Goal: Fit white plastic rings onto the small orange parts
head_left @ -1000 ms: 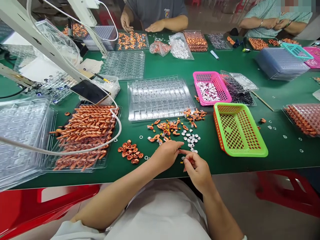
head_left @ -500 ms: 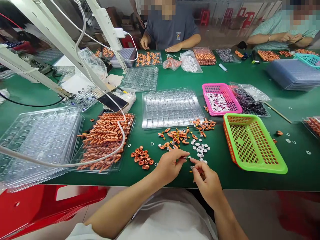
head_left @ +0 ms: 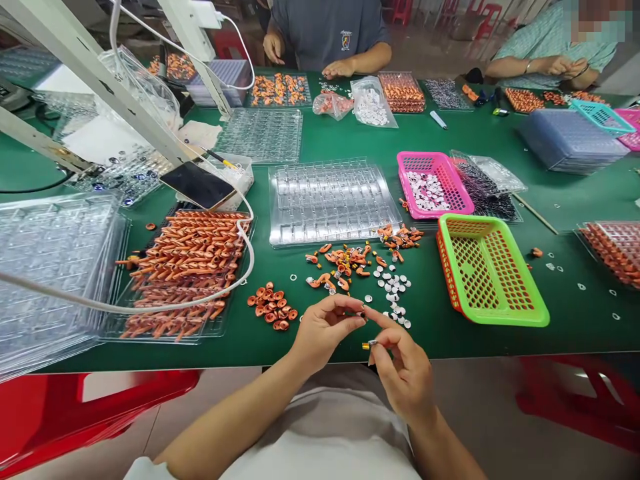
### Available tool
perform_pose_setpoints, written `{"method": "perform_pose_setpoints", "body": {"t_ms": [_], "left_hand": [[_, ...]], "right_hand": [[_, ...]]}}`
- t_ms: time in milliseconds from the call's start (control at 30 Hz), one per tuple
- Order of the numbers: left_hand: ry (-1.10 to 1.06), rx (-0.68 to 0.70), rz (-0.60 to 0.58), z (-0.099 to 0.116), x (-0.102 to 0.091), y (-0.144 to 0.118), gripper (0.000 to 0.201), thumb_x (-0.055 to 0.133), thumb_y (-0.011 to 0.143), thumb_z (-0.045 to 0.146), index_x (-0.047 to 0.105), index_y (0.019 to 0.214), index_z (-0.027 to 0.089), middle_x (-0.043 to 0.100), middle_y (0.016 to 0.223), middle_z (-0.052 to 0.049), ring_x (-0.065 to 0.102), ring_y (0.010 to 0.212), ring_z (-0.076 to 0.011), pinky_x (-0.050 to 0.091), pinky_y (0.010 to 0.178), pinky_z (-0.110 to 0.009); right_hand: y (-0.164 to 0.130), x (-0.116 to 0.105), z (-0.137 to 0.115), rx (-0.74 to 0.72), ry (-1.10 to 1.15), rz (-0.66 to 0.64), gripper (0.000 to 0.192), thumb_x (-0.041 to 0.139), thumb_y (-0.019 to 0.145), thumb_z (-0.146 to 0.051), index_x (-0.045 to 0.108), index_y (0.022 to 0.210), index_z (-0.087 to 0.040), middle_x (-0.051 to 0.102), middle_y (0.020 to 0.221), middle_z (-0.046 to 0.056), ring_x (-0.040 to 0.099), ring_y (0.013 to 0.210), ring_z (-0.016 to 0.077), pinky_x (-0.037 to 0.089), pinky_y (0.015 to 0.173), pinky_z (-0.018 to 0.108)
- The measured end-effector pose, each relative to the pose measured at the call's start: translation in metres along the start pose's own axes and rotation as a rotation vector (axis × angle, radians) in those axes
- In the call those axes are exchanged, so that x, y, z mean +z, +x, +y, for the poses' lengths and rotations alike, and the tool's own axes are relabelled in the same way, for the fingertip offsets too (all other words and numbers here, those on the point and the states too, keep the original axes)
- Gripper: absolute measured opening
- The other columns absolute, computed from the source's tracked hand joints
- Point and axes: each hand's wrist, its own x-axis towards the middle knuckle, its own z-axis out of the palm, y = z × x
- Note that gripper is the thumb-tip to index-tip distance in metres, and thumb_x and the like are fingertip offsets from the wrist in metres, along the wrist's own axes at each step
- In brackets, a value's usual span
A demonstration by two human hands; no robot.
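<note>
At the near edge of the green counter (head_left: 500, 347), both hands meet just above the surface. Left hand (head_left: 323, 330): fingers curled, thumb and forefinger tips pinched together toward the right hand; what sits between them is too small to tell. Right hand (head_left: 405, 373): thumb and forefinger closed on a small part (head_left: 370, 345), metallic with a yellow end, held just below the left fingertips. The two hands' fingertips are almost touching.

Just beyond the fingers: a scatter of white discs (head_left: 393, 290) on the counter, nearest the right forefinger. Beyond and left of those, a loose pile of orange pieces (head_left: 345, 263). Left of the left fingers, a small cluster of orange rings (head_left: 270, 308). Further left, a clear tray heaped with orange tubes (head_left: 183, 267), a white cable (head_left: 200, 303) looping across it. Far left, a stack of clear trays (head_left: 50, 267).

Beyond the loose pieces, an empty-looking clear blister tray (head_left: 330, 200). Right of the fingers and well apart, a green basket (head_left: 493, 270); beyond it, a pink basket (head_left: 433, 183) holding white discs. A phone (head_left: 197, 185) lies beyond the orange tubes.

Across the counter: one person in a dark grey shirt (head_left: 330, 27), hands on the counter edge; another person (head_left: 550, 40) at far right, hands together.
</note>
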Motion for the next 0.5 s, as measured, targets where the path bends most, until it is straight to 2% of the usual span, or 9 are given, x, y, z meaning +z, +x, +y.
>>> {"method": "perform_pose_setpoints", "body": {"t_ms": [233,333,400,467,500], "left_hand": [[0.090,0.126,0.073,-0.004,-0.002,-0.002,0.017,0.080,0.070,0.022,0.069,0.081,0.017,0.067,0.088,-0.003,0.065,0.078,-0.0141,0.057,0.071,-0.025],[0.107,0.194,0.086,-0.004,-0.004,-0.003,0.013,0.080,0.071,0.019,0.071,0.080,0.017,0.066,0.088,-0.003,0.066,0.079,-0.0143,0.058,0.070,-0.024],[0.080,0.226,0.073,-0.003,-0.005,-0.003,0.011,0.079,0.071,0.016,0.072,0.079,0.018,0.067,0.087,-0.003,0.067,0.080,-0.0143,0.058,0.071,-0.024],[0.044,0.241,0.052,-0.002,-0.006,-0.004,0.010,0.080,0.071,0.014,0.074,0.079,0.018,0.069,0.084,-0.003,0.068,0.079,-0.0142,0.059,0.071,-0.024],[0.031,0.248,0.042,-0.002,-0.006,-0.005,0.010,0.080,0.071,0.013,0.074,0.078,0.018,0.069,0.083,-0.003,0.068,0.079,-0.0143,0.059,0.070,-0.023]], "right_hand": [[-0.002,0.008,0.002,0.004,0.026,-0.007,0.013,0.047,0.095,-0.018,0.054,0.086,-0.024,0.065,0.127,0.013,0.055,0.126,0.0291,0.052,0.082,0.037],[-0.004,0.010,0.002,0.017,0.056,-0.012,0.013,0.048,0.095,-0.018,0.055,0.085,-0.023,0.065,0.128,0.013,0.054,0.126,0.0294,0.052,0.079,0.036],[-0.004,0.012,0.002,0.053,0.128,0.000,0.013,0.050,0.096,-0.020,0.056,0.084,-0.023,0.064,0.130,0.013,0.061,0.116,0.0276,0.052,0.072,0.033],[-0.004,0.013,0.003,0.113,0.272,0.029,0.012,0.054,0.095,-0.022,0.056,0.084,-0.022,0.063,0.131,0.012,0.068,0.088,0.0201,0.051,0.063,0.030],[-0.003,0.013,0.003,0.149,0.365,0.044,0.011,0.055,0.095,-0.023,0.057,0.084,-0.021,0.064,0.131,0.012,0.066,0.073,0.0149,0.050,0.060,0.028]]}}
